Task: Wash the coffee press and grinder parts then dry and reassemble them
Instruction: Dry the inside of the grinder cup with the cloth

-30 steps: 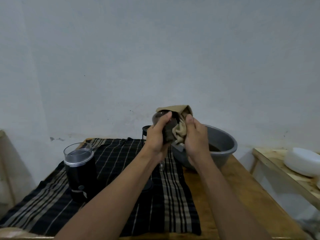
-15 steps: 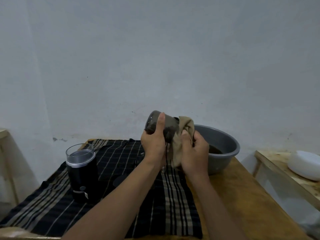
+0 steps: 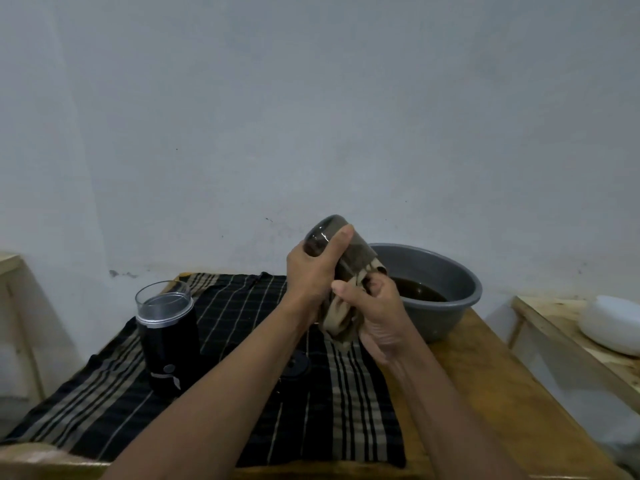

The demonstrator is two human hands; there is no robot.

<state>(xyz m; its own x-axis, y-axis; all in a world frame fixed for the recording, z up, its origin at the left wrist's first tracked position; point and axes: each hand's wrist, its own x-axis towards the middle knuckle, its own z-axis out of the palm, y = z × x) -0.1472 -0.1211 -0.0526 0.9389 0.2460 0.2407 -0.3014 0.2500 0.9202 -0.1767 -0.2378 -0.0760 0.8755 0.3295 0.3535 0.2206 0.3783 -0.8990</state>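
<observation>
My left hand (image 3: 311, 271) grips a clear glass beaker (image 3: 325, 233) held tilted in the air, its closed base pointing up and left. My right hand (image 3: 374, 310) clutches a beige cloth (image 3: 341, 317), part of it pushed into the beaker's open end. A black coffee grinder (image 3: 168, 344) with a clear lid stands on the dark striped cloth (image 3: 242, 375) at the left. A round black part (image 3: 294, 367) lies on that cloth, partly hidden under my left forearm.
A grey basin (image 3: 446, 306) of dark brown water sits on the wooden table (image 3: 485, 393) just behind my hands. To the right, a white bowl-shaped object (image 3: 613, 323) rests on a lower wooden shelf (image 3: 554, 327). The wall is close behind.
Both hands have lowered toward the table. The beaker has tipped further so its base points up-left, and the cloth now hangs below my right hand instead of draping over the top.
</observation>
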